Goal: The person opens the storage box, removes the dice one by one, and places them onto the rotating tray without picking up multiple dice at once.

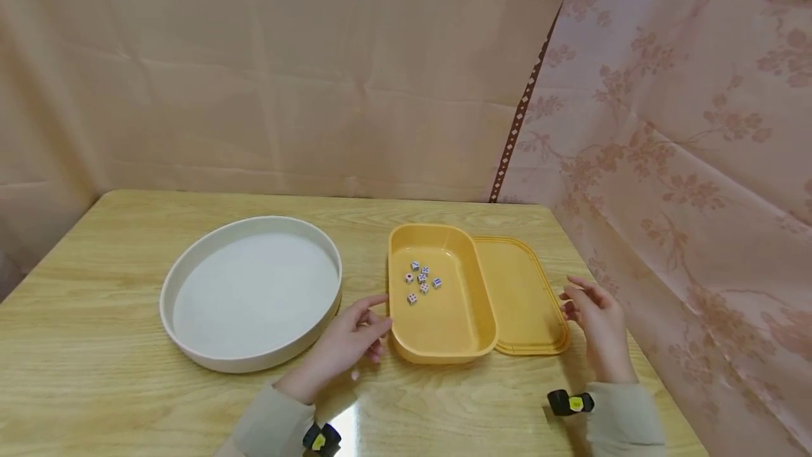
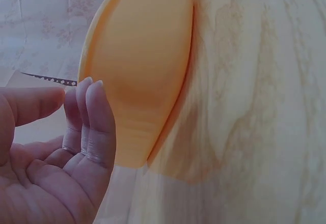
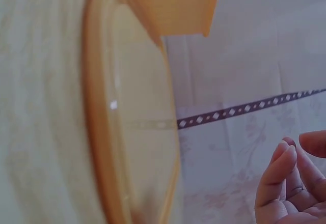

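A yellow plastic box [image 1: 444, 330] stands open-topped on the table, with several small white dice [image 1: 421, 278] in its far left part. At its left wall is my left hand [image 1: 345, 344], thumb and index fingertips right at the rim and the other fingers loosely bent. The left wrist view shows that hand [image 2: 61, 152] in front of the box's outer side [image 2: 142, 46], holding nothing. A flat yellow lid [image 1: 520, 295] lies right of the box. Over its right edge hovers my right hand [image 1: 599, 323], loosely curled; the right wrist view shows nothing in its fingers [image 3: 277, 183].
A large round white tray [image 1: 250, 295] with a raised rim sits left of the box, close to my left forearm. A beige curtain [image 1: 285, 76] hangs behind the wooden table [image 1: 76, 344]. Flowered cloth [image 1: 698, 161] borders the table on the right.
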{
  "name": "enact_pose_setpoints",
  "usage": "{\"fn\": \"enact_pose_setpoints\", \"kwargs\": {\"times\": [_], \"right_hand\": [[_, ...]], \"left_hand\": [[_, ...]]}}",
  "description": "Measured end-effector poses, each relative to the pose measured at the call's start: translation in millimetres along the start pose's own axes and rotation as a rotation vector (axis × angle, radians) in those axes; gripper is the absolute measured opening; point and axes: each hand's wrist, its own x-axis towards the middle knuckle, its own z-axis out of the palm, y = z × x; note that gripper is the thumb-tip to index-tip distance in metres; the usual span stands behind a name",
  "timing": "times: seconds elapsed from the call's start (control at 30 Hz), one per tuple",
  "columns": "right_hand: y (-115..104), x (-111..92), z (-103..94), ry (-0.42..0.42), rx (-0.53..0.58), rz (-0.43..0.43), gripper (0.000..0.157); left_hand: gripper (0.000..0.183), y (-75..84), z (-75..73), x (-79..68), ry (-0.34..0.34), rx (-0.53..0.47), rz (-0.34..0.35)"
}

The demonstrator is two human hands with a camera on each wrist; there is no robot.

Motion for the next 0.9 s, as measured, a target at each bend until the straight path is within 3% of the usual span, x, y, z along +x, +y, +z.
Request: {"fn": "enact_pose_setpoints", "kwargs": {"times": [0.27, 0.43, 0.63, 0.9], "right_hand": [[-20.8, -6.4, 9.1, -0.109, 0.014, -0.138, 0.013], [-35.7, -11.4, 15.3, -0.177, 0.028, -0.207, 0.014], [-53.8, -11.4, 24.9, -0.271, 0.017, -0.252, 0.015], [-76.5, -11.5, 39.6, -0.338, -0.019, -0.295, 0.014]], "left_hand": [[0.051, 9.9, -9.3, -2.5, 0.020, 0.070, 0.021], [0.044, 14.2, -12.4, -4.5, 0.047, 0.065, 0.048], [0.036, 20.7, -17.2, -9.4, 0.102, 0.057, 0.069], [0.035, 28.2, -29.1, -16.2, 0.136, 0.098, 0.090]]}}
